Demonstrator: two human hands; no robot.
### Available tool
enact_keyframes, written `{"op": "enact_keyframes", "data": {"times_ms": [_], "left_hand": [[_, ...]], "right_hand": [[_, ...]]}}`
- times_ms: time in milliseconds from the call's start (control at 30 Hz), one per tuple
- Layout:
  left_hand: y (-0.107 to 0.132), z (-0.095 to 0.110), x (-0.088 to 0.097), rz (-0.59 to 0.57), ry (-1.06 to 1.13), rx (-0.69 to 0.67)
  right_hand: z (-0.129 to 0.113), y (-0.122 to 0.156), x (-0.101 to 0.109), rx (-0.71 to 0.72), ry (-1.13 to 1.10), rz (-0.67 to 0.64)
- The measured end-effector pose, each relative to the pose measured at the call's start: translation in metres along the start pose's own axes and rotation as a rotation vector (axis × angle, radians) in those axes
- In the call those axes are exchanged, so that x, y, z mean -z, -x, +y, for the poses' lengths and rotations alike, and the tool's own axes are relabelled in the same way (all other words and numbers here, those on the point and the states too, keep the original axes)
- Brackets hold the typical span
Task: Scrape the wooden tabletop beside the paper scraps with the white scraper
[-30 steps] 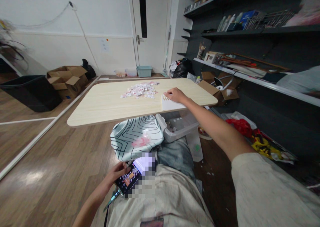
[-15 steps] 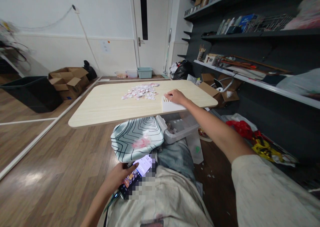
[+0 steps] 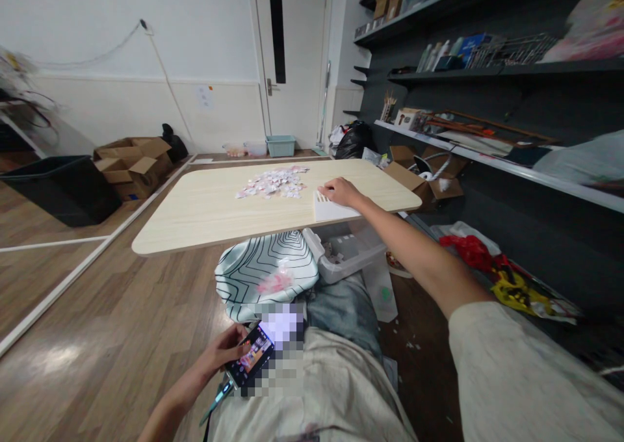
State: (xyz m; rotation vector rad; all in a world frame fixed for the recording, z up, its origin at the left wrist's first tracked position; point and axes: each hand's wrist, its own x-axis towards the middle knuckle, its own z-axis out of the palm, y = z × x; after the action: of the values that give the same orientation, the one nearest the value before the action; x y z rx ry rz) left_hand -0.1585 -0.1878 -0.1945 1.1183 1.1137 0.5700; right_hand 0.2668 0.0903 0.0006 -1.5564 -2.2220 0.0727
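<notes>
My left hand (image 3: 225,353) is low by my lap, its fingers wrapped round a phone (image 3: 250,361) with a lit screen. My right arm reaches forward to the light wooden table (image 3: 209,211). My right hand (image 3: 342,192) lies on the far end of a flat white slotted tray (image 3: 329,208) near the table's right edge, fingers curled over it. A heap of small pink and white pieces (image 3: 273,181) is spread on the table just left of that hand.
A patterned cushion (image 3: 266,268) with a small pink packet on it and a grey plastic bin (image 3: 347,251) sit under the table. Dark shelves (image 3: 487,71) line the right wall, clutter on the floor below. Cardboard boxes (image 3: 131,164) and a black bin (image 3: 61,185) stand far left.
My left hand with the phone has shifted slightly on my lap. My right hand stays on the white tray. The view has tilted a little.
</notes>
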Motion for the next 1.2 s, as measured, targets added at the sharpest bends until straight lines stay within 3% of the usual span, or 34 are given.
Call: {"op": "enact_keyframes", "data": {"times_ms": [200, 333, 600, 733, 967, 1200], "left_hand": [[-0.019, -0.013, 0.008, -0.017, -0.070, -0.045], [-0.020, -0.013, 0.002, 0.078, -0.145, -0.042], [-0.006, 0.034, -0.042, 0.273, -0.112, 0.001], [0.003, 0.044, -0.041, 0.208, -0.055, 0.014], [0.015, 0.022, -0.016, 0.091, -0.029, -0.036], [-0.012, 0.002, -0.006, -0.028, 0.041, -0.044]], "right_hand": [[0.000, 0.000, 0.000, 0.006, -0.001, 0.014], [0.000, 0.000, 0.000, 0.011, -0.007, 0.015], [0.002, 0.000, -0.001, 0.009, -0.019, 0.018], [0.003, -0.001, -0.002, 0.008, -0.004, 0.018], [0.003, -0.001, -0.002, 0.035, 0.015, 0.019], [0.004, -0.001, -0.003, 0.024, 0.023, 0.030]]}}
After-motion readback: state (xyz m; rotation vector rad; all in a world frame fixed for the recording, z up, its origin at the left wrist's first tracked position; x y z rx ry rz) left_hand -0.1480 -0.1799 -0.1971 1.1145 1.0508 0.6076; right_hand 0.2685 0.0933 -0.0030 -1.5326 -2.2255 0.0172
